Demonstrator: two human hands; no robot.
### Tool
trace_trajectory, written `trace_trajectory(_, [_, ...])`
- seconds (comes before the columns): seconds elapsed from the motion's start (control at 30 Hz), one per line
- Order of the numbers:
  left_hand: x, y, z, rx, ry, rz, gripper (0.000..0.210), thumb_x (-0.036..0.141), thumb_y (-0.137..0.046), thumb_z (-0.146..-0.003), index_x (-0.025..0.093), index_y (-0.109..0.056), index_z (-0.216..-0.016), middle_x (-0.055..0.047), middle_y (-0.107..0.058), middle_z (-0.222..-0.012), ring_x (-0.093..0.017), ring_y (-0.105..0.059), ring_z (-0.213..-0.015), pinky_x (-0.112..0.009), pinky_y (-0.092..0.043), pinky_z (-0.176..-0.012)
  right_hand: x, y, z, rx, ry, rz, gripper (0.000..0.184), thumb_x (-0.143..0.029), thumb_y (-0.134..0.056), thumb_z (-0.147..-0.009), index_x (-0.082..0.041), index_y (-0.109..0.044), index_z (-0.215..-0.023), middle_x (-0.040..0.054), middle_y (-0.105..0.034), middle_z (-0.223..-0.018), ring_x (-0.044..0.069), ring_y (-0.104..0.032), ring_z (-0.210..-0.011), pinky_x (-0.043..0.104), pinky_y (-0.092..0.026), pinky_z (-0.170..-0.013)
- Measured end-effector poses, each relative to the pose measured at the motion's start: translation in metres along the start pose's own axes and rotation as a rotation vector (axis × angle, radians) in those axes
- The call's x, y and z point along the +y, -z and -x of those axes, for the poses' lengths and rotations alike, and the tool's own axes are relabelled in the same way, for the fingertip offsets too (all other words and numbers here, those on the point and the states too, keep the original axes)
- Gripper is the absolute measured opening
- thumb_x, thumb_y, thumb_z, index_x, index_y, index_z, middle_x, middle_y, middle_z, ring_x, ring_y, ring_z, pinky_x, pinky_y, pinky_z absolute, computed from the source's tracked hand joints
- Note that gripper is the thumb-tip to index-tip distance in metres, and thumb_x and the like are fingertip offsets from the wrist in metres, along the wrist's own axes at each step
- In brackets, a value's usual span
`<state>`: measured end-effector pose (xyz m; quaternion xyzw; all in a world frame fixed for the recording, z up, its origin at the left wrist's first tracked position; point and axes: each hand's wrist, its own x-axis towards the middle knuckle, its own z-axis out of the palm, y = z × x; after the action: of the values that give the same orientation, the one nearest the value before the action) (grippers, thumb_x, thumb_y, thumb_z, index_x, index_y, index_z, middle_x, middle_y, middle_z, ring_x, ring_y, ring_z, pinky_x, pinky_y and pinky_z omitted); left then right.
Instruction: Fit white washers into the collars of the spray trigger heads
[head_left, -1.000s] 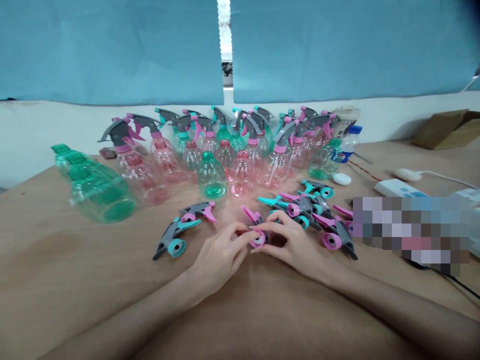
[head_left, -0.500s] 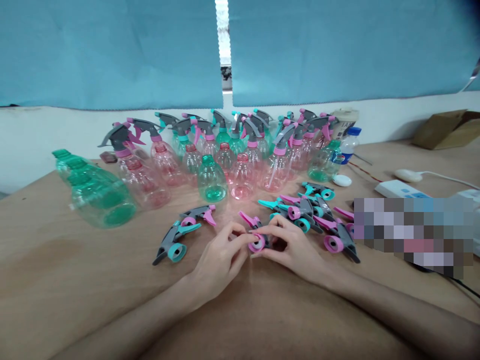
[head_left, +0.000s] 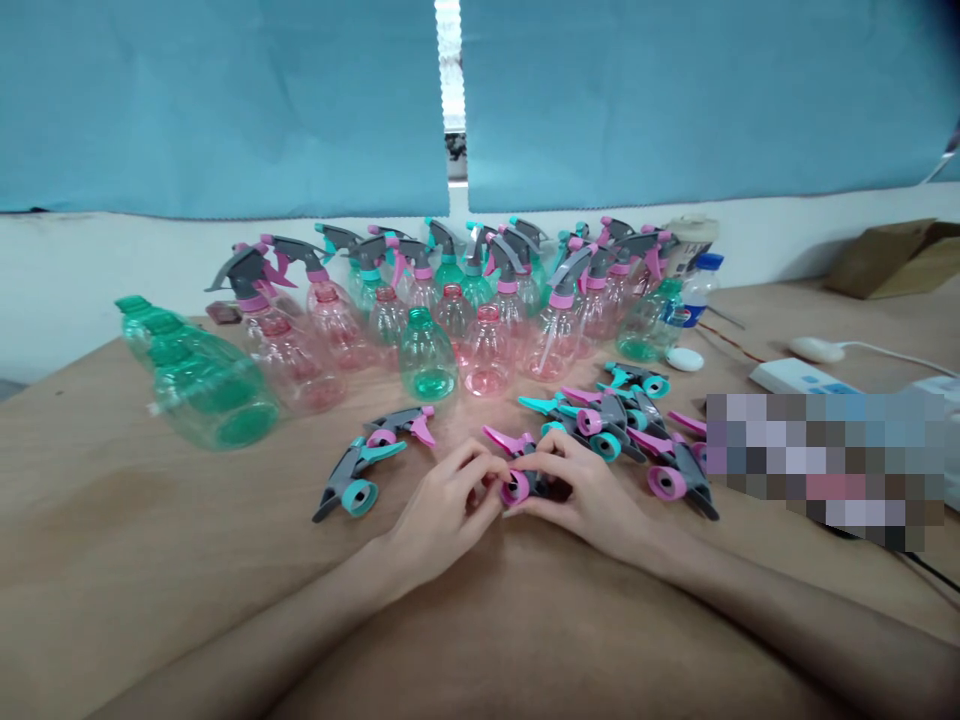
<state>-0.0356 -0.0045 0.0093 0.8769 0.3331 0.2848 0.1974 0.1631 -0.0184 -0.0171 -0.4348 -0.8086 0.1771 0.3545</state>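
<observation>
My right hand grips a grey trigger spray head with a pink lever and pink collar, low over the wooden table in front of me. The open end of its pink collar faces me and to the left. My left hand is closed at the collar's left rim, thumb and forefinger touching it; any small part between those fingertips is hidden. Left of my hands lie a spray head with a turquoise collar and one with pink parts. Several more spray heads are heaped to the right.
Behind stand rows of pink and green bottles, some with spray heads on, such as a green bottle and a pink bottle. Green bottles lean at left. At right are a blue-capped bottle, white power strip and cardboard box.
My left forefinger has drawn back from across the collar's opening to its left rim. The spray head has turned slightly, still in my right hand. The view has shifted a little.
</observation>
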Motion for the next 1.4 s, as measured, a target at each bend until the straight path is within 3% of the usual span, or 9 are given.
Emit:
trace_trajectory(0.43, [-0.0024, -0.0009, -0.0018, -0.025, 0.012, -0.027, 0.006, 0.014, -0.049, -0.081, 0.018, -0.053, -0.080, 0.001, -0.050, -0.075, -0.012, -0.048, -0.064, -0.022, -0.038, -0.055, -0.0007, -0.0006, 0.0011, 0.003, 0.053, 0.111, 0.024, -0.035, -0.064, -0.082, -0.023, -0.066, -0.103, 0.0061, -0.055, -0.091, 0.020, -0.055, -0.084, 0.035, -0.052, -0.073])
trace_trajectory(0.67, [-0.0039, -0.0014, -0.0022, -0.113, 0.036, -0.025, 0.009, 0.011, -0.050, -0.076, 0.019, -0.047, -0.080, 0.003, -0.048, -0.074, -0.012, -0.046, -0.062, -0.023, -0.035, -0.054, -0.0057, -0.0004, 0.0028, 0.044, 0.000, 0.181, 0.023, -0.033, -0.065, -0.082, -0.023, -0.066, -0.103, 0.0063, -0.056, -0.092, 0.020, -0.057, -0.083, 0.033, -0.052, -0.068])
trace_trajectory(0.9, [-0.0030, -0.0029, -0.0023, -0.210, 0.011, -0.086, 0.005, 0.014, -0.047, -0.080, 0.019, -0.045, -0.080, 0.002, -0.049, -0.077, -0.012, -0.046, -0.062, -0.023, -0.035, -0.055, -0.0028, -0.0010, 0.0018, 0.031, -0.049, 0.146, 0.022, -0.029, -0.062, -0.084, -0.024, -0.064, -0.106, 0.0066, -0.058, -0.097, 0.021, -0.059, -0.088, 0.035, -0.053, -0.074])
trace_trajectory(1.07, [-0.0029, -0.0039, -0.0021, -0.148, 0.086, -0.024, 0.006, 0.020, -0.051, -0.083, 0.019, -0.046, -0.082, 0.002, -0.052, -0.077, -0.012, -0.050, -0.065, -0.023, -0.039, -0.057, -0.0014, 0.0001, -0.0013, 0.034, -0.085, 0.060, 0.024, -0.027, -0.065, -0.082, -0.024, -0.063, -0.106, 0.0058, -0.057, -0.098, 0.020, -0.058, -0.089, 0.035, -0.051, -0.078])
trace_trajectory(1.23, [-0.0013, -0.0013, -0.0037, -0.107, 0.198, 0.061, 0.016, 0.032, -0.052, -0.087, 0.019, -0.045, -0.081, 0.003, -0.053, -0.071, -0.011, -0.048, -0.058, -0.023, -0.037, -0.053, -0.0005, 0.0006, -0.0017, 0.031, -0.109, 0.027, 0.022, -0.027, -0.064, -0.083, -0.024, -0.064, -0.105, 0.0046, -0.056, -0.095, 0.018, -0.058, -0.083, 0.033, -0.051, -0.072])
trace_trajectory(1.4, [0.0008, 0.0012, -0.0059, -0.112, 0.211, 0.174, 0.010, 0.029, -0.052, -0.088, 0.020, -0.047, -0.089, 0.003, -0.056, -0.074, -0.011, -0.051, -0.060, -0.022, -0.039, -0.053, 0.0002, 0.0001, -0.0005, 0.012, -0.062, 0.019, 0.023, -0.031, -0.061, -0.085, -0.024, -0.063, -0.107, 0.0047, -0.054, -0.096, 0.017, -0.056, -0.083, 0.032, -0.050, -0.072])
